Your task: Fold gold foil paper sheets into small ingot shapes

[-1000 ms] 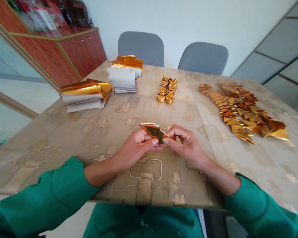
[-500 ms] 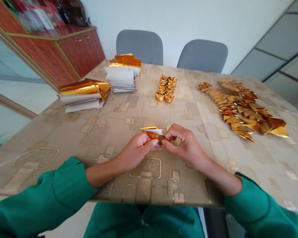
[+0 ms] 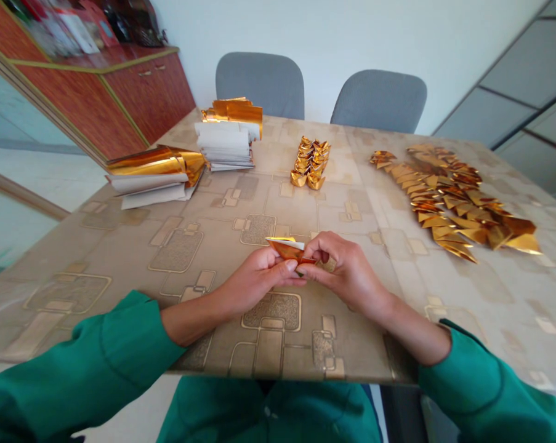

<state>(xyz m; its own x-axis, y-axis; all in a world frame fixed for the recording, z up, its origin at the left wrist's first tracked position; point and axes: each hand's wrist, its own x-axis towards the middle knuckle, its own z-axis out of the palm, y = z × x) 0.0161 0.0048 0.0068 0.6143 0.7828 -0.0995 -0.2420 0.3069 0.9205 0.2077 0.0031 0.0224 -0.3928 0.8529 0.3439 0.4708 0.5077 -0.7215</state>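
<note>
Pinching one folded gold-foil sheet (image 3: 284,250) between two hands (image 3: 259,277) (image 3: 346,271)

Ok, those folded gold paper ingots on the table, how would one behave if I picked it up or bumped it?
The folded gold paper ingots are probably very light, being hollow folded foil. Their rounded bottoms and leaning pile suggest they'd tip or slide easily when bumped. The thin creased points look easy to crush.

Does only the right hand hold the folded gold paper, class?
No, the left hand and the right hand both grip the folded gold paper.
</note>
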